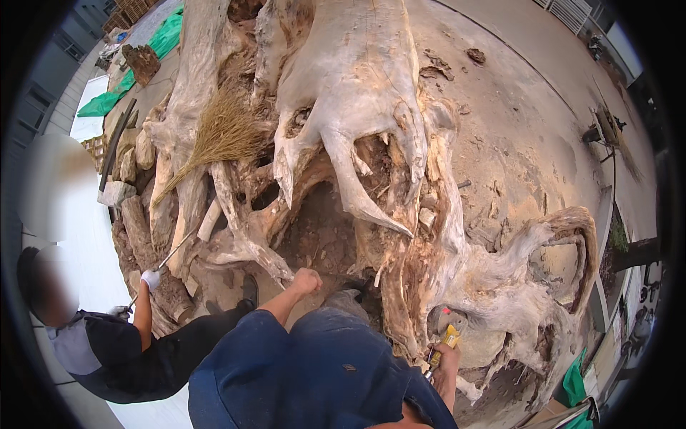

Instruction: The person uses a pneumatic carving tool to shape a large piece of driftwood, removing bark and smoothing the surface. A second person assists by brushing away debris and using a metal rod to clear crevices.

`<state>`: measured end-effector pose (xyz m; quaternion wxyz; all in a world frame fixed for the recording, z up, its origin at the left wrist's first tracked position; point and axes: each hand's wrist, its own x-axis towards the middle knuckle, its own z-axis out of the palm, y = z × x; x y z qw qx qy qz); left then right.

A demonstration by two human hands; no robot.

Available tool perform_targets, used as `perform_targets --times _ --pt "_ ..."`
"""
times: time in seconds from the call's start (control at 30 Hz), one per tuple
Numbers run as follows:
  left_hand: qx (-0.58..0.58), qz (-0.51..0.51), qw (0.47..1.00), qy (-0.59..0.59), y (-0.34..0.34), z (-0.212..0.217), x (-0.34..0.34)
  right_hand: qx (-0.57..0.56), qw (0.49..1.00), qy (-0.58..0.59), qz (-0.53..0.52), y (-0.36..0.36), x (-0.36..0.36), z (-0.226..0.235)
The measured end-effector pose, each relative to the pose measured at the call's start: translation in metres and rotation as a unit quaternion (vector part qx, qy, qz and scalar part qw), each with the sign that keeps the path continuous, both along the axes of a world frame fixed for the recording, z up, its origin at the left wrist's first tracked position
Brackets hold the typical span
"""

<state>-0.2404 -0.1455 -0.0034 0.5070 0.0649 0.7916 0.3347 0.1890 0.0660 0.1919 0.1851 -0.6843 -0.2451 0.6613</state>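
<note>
A big pale tree stump (357, 86) with twisting roots spreads out in front of me. My left hand (307, 281) is closed in a fist beside the tip of a root; what it holds, if anything, is hidden. Low on the right, my right hand (448, 361) is wrapped round a yellow tool (449, 336) with a metal end, whose exact kind is unclear. This tool is close to the base of the right-hand roots, near a rounded grey-brown piece (482, 336).
At the left, a co-worker in white gloves (151, 279) holds a thin rod (176, 250) against the roots. A straw broom (221, 132) lies on the stump. Stacked logs (132, 222) stand beside the co-worker. A curved root (589, 243) arches up at the right.
</note>
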Motion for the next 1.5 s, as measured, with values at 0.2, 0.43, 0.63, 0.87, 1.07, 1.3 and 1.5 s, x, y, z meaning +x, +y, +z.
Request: perform_targets --times 0.2,0.43,0.63,0.87,1.07,1.3,1.5 --pt "-0.056 0.221 0.973 0.033 -0.104 0.028 0.066 -0.002 0.996 0.039 0.077 0.005 0.019 -0.024" --pt "-0.141 0.228 0.963 0.033 -0.236 -0.039 0.184 -0.031 0.990 0.017 0.140 -0.010 0.043 -0.032" --pt "-0.134 0.168 0.975 0.062 -0.284 -0.065 0.228 -0.042 0.985 0.024 0.163 -0.023 0.066 -0.043" --pt "-0.139 0.200 0.966 0.082 -0.255 -0.017 0.210 -0.037 0.986 0.014 0.164 -0.030 0.070 -0.047" --pt "-0.115 0.224 0.967 0.044 -0.236 -0.017 0.171 -0.017 0.989 -0.005 0.148 -0.043 0.062 -0.037" --pt "-0.057 0.283 0.957 0.002 -0.242 0.000 0.113 -0.045 0.993 -0.003 0.106 -0.064 0.050 -0.049" --pt "-0.070 0.276 0.958 -0.011 -0.257 -0.002 0.060 -0.025 0.993 -0.019 0.115 -0.094 0.006 -0.039"
